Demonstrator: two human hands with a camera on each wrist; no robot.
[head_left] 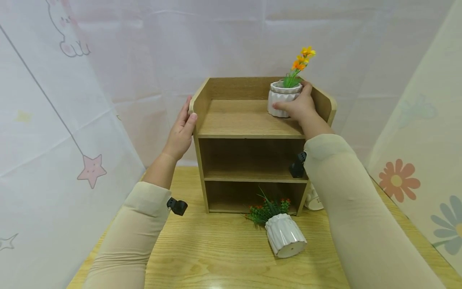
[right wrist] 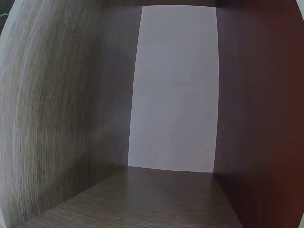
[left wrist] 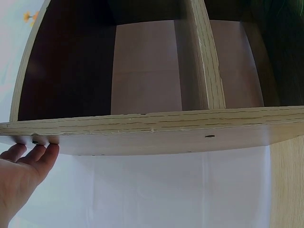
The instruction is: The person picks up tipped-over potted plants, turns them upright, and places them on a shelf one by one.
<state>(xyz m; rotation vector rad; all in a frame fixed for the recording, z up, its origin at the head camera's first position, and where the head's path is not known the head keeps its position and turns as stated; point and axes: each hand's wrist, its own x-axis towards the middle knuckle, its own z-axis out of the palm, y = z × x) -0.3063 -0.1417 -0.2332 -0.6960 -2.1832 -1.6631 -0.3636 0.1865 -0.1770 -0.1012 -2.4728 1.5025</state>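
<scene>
A small wooden shelf unit (head_left: 252,179) stands on the table. Against the outer face of its left side panel (left wrist: 142,142), near the top, rest the fairly straight fingers of my left hand (head_left: 181,134); the thumb lies by the front edge. My right hand (head_left: 302,105) grips a white ridged flowerpot (head_left: 276,98) at the right end of the top shelf, thumb across its front and fingers round its far side. Yellow-orange flowers (head_left: 301,60) rise from this pot. The right wrist view looks into a shelf compartment (right wrist: 173,194), with the hand out of sight.
A second white pot (head_left: 285,235) lies tipped on the table (head_left: 216,249) before the unit, its green plant with red blooms (head_left: 265,210) toward the bottom shelf. A white object (head_left: 313,199) sits beside the unit's right foot, partly behind my sleeve. Printed cloth (head_left: 231,40) surrounds the table.
</scene>
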